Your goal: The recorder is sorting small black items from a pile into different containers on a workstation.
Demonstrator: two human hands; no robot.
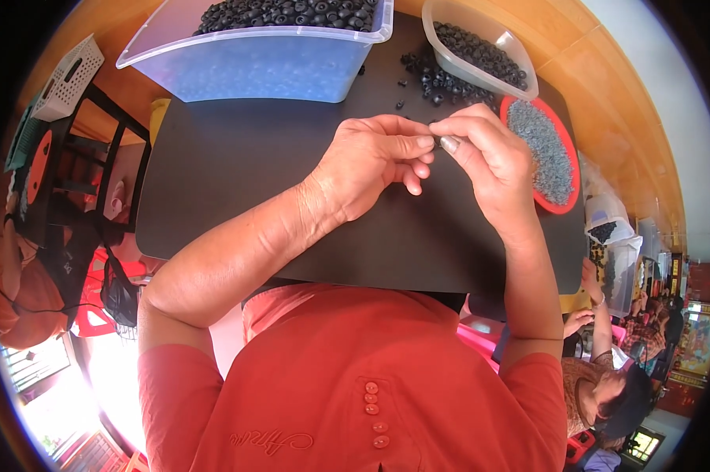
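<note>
Over the dark table, my left hand (pixel 371 161) and my right hand (pixel 493 161) meet at their fingertips. Both pinch a small dark piece (pixel 438 141) between thumb and forefinger, mostly covered by the fingers, so its exact kind cannot be made out. Just right of my right hand lies a red tray (pixel 573 161) of tiny blue-grey pieces. Beyond my hands, loose black round parts (pixel 441 85) are scattered beside a clear tub (pixel 520 88) that holds more of them.
A large translucent bin (pixel 268 71) of black ring-like parts stands at the far left of the dark table (pixel 237 157). Left of the table are a black frame stand (pixel 87 157) and a white basket (pixel 70 79). Another person (pixel 599 385) works at the right.
</note>
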